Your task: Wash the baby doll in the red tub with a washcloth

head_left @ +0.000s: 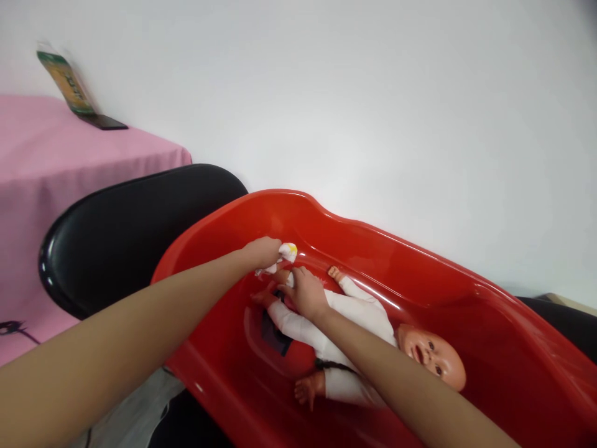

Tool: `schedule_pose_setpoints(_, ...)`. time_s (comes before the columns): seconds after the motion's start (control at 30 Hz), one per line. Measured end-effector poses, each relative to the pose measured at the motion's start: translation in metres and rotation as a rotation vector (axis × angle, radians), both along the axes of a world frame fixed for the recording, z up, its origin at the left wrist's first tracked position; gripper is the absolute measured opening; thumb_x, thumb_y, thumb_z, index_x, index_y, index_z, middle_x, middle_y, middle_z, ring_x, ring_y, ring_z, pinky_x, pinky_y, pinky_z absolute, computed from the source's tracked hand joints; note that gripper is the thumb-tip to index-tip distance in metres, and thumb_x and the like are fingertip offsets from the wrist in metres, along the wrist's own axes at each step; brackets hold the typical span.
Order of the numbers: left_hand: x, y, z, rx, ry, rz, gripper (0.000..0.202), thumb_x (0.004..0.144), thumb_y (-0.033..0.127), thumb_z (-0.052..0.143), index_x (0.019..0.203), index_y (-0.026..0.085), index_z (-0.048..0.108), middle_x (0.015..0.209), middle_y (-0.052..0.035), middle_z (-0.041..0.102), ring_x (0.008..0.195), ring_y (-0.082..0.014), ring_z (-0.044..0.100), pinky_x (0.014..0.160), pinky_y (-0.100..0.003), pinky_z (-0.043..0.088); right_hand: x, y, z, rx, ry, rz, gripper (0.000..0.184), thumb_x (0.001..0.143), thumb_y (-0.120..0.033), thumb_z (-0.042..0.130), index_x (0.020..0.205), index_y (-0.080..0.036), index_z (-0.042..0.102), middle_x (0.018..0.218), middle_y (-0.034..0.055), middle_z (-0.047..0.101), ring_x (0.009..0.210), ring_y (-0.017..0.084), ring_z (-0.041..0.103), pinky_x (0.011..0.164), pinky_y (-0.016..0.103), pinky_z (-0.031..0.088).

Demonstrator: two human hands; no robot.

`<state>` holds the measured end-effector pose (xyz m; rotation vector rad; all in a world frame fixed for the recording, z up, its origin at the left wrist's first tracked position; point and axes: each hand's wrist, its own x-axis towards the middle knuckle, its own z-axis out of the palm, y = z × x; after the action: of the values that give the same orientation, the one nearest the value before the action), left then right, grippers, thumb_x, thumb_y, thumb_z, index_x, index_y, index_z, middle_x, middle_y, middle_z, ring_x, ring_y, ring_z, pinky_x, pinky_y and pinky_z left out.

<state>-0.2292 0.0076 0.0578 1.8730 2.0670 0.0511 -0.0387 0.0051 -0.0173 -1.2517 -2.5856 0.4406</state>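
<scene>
A red plastic baby bathtub (280,208) holds a baby doll (354,323) lying on its back, dressed in a white long-sleeved suit. The doll's bare head (431,358) lies toward the lower right. My left hand (262,253) grips a white cloth sock with a yellow patch (286,251) at the doll's raised foot. My right hand (305,294) closes around that same lower leg, hiding most of it. The doll's other foot (262,297) rests bare beside my hands.
A glossy black padded seat (130,236) stands left of the tub. Behind it is a pink-covered table (60,162) bearing a dark phone (103,122) and a green-and-yellow packet (65,81). A white wall (373,112) rises behind the tub. A grey cloth (135,410) lies below.
</scene>
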Motion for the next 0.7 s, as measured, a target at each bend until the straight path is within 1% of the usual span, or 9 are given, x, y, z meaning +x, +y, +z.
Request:
schedule_pose_setpoints(0.07,0.001,0.0,-0.002,0.059,0.052,0.021,0.033,0.094,0.045,0.055,0.11,0.018,0.066,0.104,-0.0152,0.075,0.094,-0.0314,0.072,0.08,-0.038,0.054,-0.003,0.0,-0.003,0.009,-0.055,-0.003,0.036,0.095,-0.05,0.067,0.116,-0.021,0.064,0.117,0.0134,0.068,0.105,0.031,0.064,0.088,0.042,0.049)
schedule_pose_setpoints(0.13,0.002,0.0,-0.001,0.111,0.083,0.049,0.039,0.098,0.05,0.046,0.115,0.019,0.062,0.112,-0.0163,0.073,0.098,-0.0324,0.072,0.081,-0.04,0.054,-0.007,0.001,-0.007,0.01,-0.101,0.005,0.037,0.094,-0.049,0.067,0.115,-0.018,0.065,0.118,0.0155,0.068,0.107,0.032,0.064,0.091,0.044,0.048)
schedule_pose_setpoints(0.2,0.003,-0.001,0.001,0.145,0.094,0.078,0.046,0.101,0.056,0.036,0.117,0.019,0.06,0.11,-0.0155,0.073,0.097,-0.032,0.072,0.08,-0.041,0.054,-0.01,0.001,-0.011,0.014,-0.139,0.02,0.038,0.094,-0.049,0.068,0.115,-0.018,0.066,0.119,0.0162,0.068,0.11,0.033,0.063,0.095,0.045,0.048)
schedule_pose_setpoints(0.27,0.003,-0.001,0.005,0.163,0.095,0.101,0.05,0.102,0.06,0.032,0.117,0.02,0.059,0.108,-0.0141,0.073,0.095,-0.0317,0.072,0.08,-0.041,0.054,-0.013,0.001,-0.015,0.032,-0.178,0.027,0.039,0.093,-0.048,0.069,0.116,-0.017,0.066,0.12,0.0158,0.068,0.113,0.033,0.062,0.098,0.046,0.047)
schedule_pose_setpoints(0.37,0.001,-0.001,0.008,0.178,0.094,0.123,0.051,0.101,0.061,0.032,0.115,0.02,0.058,0.108,-0.0137,0.072,0.094,-0.0316,0.072,0.079,-0.041,0.054,-0.015,0.001,-0.017,0.053,-0.227,0.028,0.04,0.093,-0.047,0.07,0.117,-0.016,0.066,0.12,0.0146,0.068,0.114,0.032,0.063,0.098,0.045,0.046)
schedule_pose_setpoints(0.53,-0.001,0.0,0.01,0.204,0.092,0.138,0.049,0.102,0.059,0.031,0.117,0.021,0.057,0.107,-0.0126,0.072,0.093,-0.0313,0.071,0.077,-0.04,0.053,-0.016,0.002,-0.017,0.078,-0.251,0.029,0.04,0.094,-0.047,0.069,0.118,-0.015,0.065,0.121,0.0127,0.068,0.112,0.031,0.063,0.095,0.043,0.046)
schedule_pose_setpoints(0.63,0.0,0.0,0.012,0.23,0.087,0.147,0.05,0.102,0.06,0.03,0.116,0.021,0.057,0.104,-0.012,0.072,0.091,-0.0303,0.071,0.076,-0.039,0.052,-0.016,0.001,-0.018,0.08,-0.267,0.023,0.04,0.093,-0.045,0.07,0.118,-0.015,0.065,0.121,0.0131,0.068,0.114,0.031,0.063,0.096,0.043,0.046)
schedule_pose_setpoints(0.7,0.002,-0.001,0.015,0.214,0.085,0.155,0.052,0.102,0.062,0.028,0.119,0.021,0.057,0.107,-0.0127,0.072,0.094,-0.0306,0.07,0.077,-0.039,0.051,-0.015,0.0,-0.018,0.081,-0.28,0.027,0.038,0.094,-0.043,0.07,0.119,-0.015,0.065,0.122,0.0134,0.068,0.114,0.032,0.062,0.096,0.044,0.046)
